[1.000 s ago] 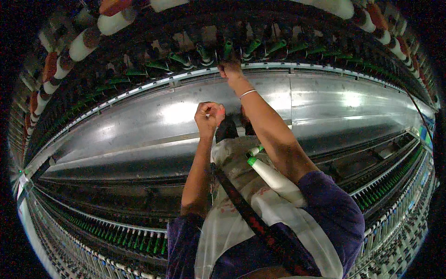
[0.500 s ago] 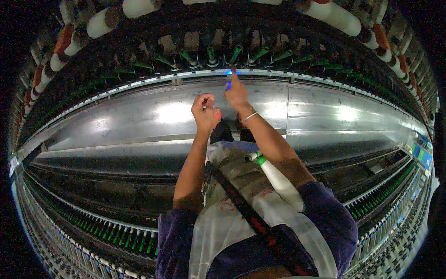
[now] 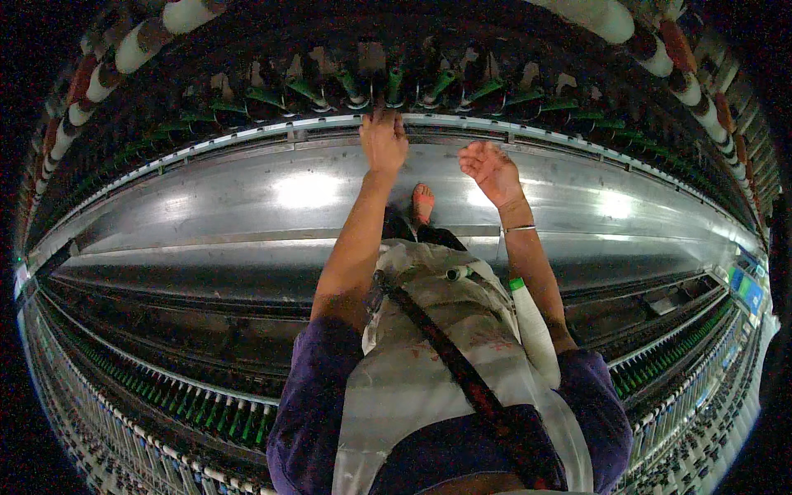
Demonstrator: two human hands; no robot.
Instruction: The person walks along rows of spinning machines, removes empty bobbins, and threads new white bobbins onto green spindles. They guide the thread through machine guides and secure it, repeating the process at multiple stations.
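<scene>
Green, slim tubes [image 3: 395, 87] are ranged along a pale metal rail [image 3: 478, 123], upper centre. The left hand [image 3: 384, 144] is placed there; its grip cannot be told. Right of centre, the right hand [image 3: 492, 173] is held loosely curled, part-open, above smooth, shiny sheet metal [image 3: 247, 202]. Blurred red marks are borne by the translucent apron [image 3: 388, 379].

No readable text or signs.

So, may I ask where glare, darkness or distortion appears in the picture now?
Head view: white glare patches on the shiny floor; head view: the pale rail bows from fisheye distortion; head view: the green bobbins sit in dimness, near the left hand.
</scene>
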